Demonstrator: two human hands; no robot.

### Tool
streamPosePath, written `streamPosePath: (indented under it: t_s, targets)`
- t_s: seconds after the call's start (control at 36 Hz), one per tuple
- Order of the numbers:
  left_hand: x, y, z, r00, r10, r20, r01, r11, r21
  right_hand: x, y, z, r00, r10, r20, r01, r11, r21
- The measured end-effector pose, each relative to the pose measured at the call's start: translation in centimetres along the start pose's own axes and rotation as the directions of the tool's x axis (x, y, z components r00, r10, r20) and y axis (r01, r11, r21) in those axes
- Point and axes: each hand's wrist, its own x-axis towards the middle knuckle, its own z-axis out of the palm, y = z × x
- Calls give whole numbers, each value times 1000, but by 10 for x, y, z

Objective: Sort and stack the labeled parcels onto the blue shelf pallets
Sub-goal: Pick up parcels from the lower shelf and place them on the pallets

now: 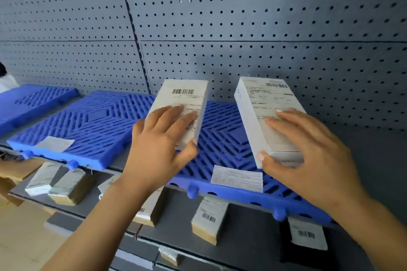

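Two long white labeled parcels are over the blue pallets. My left hand (161, 143) grips the left parcel (184, 99), fingers across its label and thumb at its near end. My right hand (308, 152) holds the right parcel (262, 103) the same way, thumb on its near left corner. Both parcels point away from me toward the pegboard. The middle blue pallet (92, 125) lies to the left of my hands, and the right blue pallet (222, 138) is under both parcels. Whether the parcels rest on the pallet or hang just above it is unclear.
A grey pegboard wall (242, 17) backs the shelf. A third blue pallet (28, 101) sits far left. Paper labels (237, 178) lie on the pallets' front edges. Several labeled parcels (209, 218) rest on the lower grey shelf. Cardboard boxes (13, 174) stand at lower left.
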Motion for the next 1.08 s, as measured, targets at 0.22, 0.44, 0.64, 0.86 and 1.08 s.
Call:
streamPosePath:
  t_s: [0.22, 0.44, 0.64, 0.86, 1.08]
  targets:
    - [10, -38, 7, 978, 208, 23, -204, 973, -111, -15, -52, 6, 978, 185, -100, -195, 975, -109]
    - [4, -47, 6, 960, 276, 38, -263, 941, -212, -38, -88, -2, 964, 221, -148, -247, 951, -186]
    - [8, -35, 10, 959, 238, 156, -199, 953, -227, -49, -97, -15, 967, 202, -156, -233, 948, -216]
    - [17, -22, 25, 915, 199, 350, -150, 976, -160, -56, -98, -24, 966, 197, -166, -231, 949, -216]
    - [13, -23, 14, 909, 200, 366, -161, 978, -135, -60, -94, -30, 972, 184, -148, -210, 961, -182]
